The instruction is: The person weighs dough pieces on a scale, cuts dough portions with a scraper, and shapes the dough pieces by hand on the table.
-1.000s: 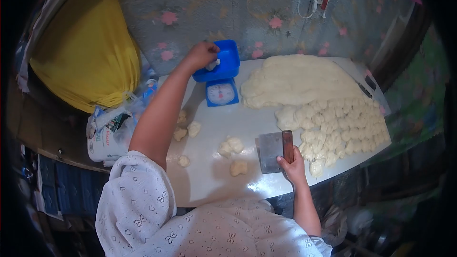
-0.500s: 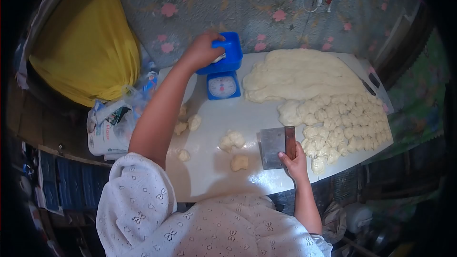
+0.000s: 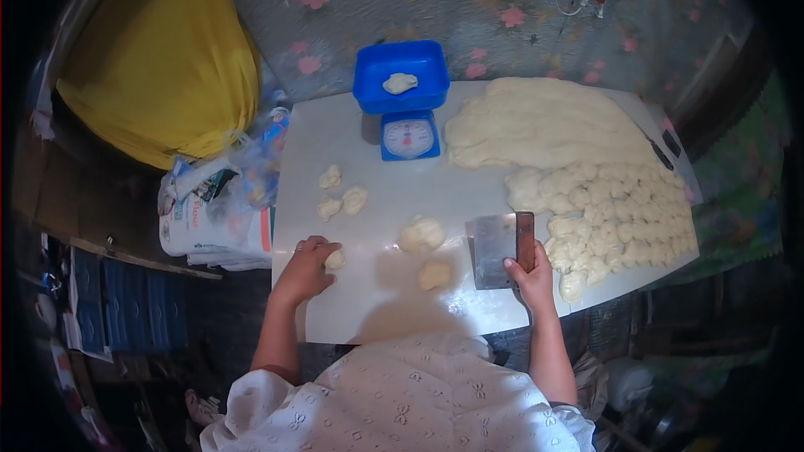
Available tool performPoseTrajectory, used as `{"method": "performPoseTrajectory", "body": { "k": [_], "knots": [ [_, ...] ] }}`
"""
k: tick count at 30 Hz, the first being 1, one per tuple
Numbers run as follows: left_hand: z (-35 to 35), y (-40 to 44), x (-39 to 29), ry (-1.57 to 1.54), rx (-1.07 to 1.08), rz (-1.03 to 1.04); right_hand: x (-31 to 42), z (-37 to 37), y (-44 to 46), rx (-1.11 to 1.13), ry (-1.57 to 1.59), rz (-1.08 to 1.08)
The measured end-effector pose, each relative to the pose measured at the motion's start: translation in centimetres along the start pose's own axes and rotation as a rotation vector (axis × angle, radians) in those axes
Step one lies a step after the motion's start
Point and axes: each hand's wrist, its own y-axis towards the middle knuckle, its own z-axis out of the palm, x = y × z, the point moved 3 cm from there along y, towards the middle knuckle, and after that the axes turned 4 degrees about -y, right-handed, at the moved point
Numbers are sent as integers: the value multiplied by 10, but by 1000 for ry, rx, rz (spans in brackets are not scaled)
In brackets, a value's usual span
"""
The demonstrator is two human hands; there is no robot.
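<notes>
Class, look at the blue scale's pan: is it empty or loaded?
Loaded: one small dough piece lies inside the blue pan.

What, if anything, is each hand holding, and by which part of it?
The right hand holds the scraper by its brown handle. The left hand touches a small dough piece; whether it grips cannot be told.
</notes>
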Motion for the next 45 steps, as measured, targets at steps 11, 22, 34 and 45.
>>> {"method": "performPoseTrajectory", "body": {
  "k": [11,22,34,45],
  "knots": [
    [78,-11,-38,-447,-104,-16,64,40,-16,99,9,-46],
    [95,-30,-48,-292,-224,193,94,109,-29,468,-349,-47],
    [95,-29,-48,-257,-345,155,106,143,-34,557,-741,-110],
    [87,-42,-51,-139,-308,171,99,181,-35,639,-890,-344]
  ]
}}
